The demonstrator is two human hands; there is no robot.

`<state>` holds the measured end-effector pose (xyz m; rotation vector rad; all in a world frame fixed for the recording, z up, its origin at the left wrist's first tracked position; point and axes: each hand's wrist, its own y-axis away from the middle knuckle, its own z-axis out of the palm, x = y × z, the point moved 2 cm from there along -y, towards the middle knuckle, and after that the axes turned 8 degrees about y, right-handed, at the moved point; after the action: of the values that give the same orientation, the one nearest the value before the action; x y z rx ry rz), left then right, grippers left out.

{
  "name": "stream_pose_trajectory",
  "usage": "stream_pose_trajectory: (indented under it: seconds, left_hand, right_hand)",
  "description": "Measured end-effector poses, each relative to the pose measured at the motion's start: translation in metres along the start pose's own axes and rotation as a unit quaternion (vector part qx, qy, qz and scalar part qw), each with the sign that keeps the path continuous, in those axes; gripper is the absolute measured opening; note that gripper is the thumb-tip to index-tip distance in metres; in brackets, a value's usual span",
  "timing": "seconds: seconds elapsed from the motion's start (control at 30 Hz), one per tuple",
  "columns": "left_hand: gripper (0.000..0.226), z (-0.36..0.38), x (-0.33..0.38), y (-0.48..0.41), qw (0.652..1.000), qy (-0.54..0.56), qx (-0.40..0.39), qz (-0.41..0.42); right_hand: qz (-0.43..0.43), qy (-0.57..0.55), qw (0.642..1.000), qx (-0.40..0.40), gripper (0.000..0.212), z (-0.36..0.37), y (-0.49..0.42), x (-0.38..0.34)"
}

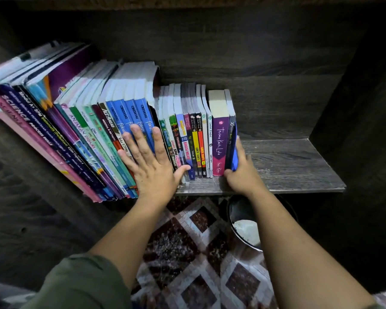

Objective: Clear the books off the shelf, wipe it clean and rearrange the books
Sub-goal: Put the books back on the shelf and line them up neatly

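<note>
Quickly: the step looks like shifting or pulling the end book; I cannot tell which phase of the task this is. The left hand (149, 161) lies flat with its fingers spread, pressed on the blue spines (129, 117) well left of the purple book (220, 143), and its thumb reaches toward the thin spines just left of that book. The right hand (243, 172) grips the dark book with a blue cover (232, 141), which touches the purple book's right side.

To do it well, brace the leaning row with the flat palm so nothing slumps when the end book moves. Slide that book upright along the board, holding the whole block and not just the cover.

The books (120, 121) stand on the shelf (288, 166) from far left to just right of the purple book. Tall workbooks lean at the far left; the small paperbacks beside the purple book stand upright. Grey wood board shows to its right. Below it are a round bin (243, 228) and a patterned rug (187, 253).
</note>
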<state>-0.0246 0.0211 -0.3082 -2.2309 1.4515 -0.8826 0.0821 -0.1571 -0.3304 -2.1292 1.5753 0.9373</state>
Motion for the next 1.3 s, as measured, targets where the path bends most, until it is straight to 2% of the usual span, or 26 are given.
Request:
stream_pose_trajectory:
  seconds: [0.1,0.3,0.53,0.7,0.8,0.87,0.97,1.03,1.1,1.17,1.23,1.3]
  left_hand:
    - [0.146,0.0,-0.004,0.0,1.0,-0.006,-0.008,0.007]
    - [0.145,0.0,-0.012,-0.001,0.999,-0.013,-0.021,0.037]
    - [0.146,0.001,-0.013,-0.001,0.998,-0.024,-0.01,0.053]
    - [0.143,-0.002,-0.009,0.0,0.999,-0.025,-0.021,0.037]
    - [0.142,-0.004,-0.01,0.003,0.999,-0.028,-0.033,0.029]
    - [0.143,-0.006,-0.011,0.005,0.999,-0.029,-0.037,0.026]
    - [0.143,-0.012,-0.012,0.008,0.998,-0.039,-0.034,0.035]
    - [0.144,-0.018,-0.014,0.009,0.998,-0.043,-0.025,0.026]
    - [0.147,-0.025,-0.017,0.008,0.999,-0.039,-0.017,-0.007]
    - [0.151,-0.03,-0.019,0.007,0.999,-0.035,-0.016,-0.031]
    - [0.154,-0.032,-0.021,0.005,0.999,-0.034,-0.017,-0.038]
    - [0.156,-0.031,-0.025,0.003,0.999,-0.029,-0.023,-0.033]
  right_hand:
    - [-0.027,-0.058,0.998,-0.021,0.113,0.005,-0.018,0.004]
    - [-0.07,-0.105,0.992,-0.011,0.089,0.009,-0.026,-0.001]
    - [-0.049,-0.084,0.995,-0.011,0.088,0.009,-0.033,-0.007]
    - [-0.017,0.055,0.998,0.04,0.088,0.008,-0.019,-0.008]
    - [0.099,0.208,0.972,0.04,0.062,0.001,-0.002,-0.02]
    - [0.136,0.279,0.95,0.028,0.045,-0.002,0.013,-0.035]
    - [0.109,0.349,0.928,0.068,0.034,-0.007,0.031,-0.06]
    - [0.061,0.339,0.926,0.155,0.032,-0.009,0.043,-0.076]
    - [-0.032,0.323,0.896,0.303,0.045,-0.01,0.046,-0.086]
    - [-0.157,0.326,0.846,0.391,0.064,-0.008,0.039,-0.089]
    - [-0.229,0.367,0.827,0.358,0.092,-0.005,0.026,-0.088]
    - [-0.254,0.392,0.822,0.325,0.112,-0.001,0.014,-0.086]
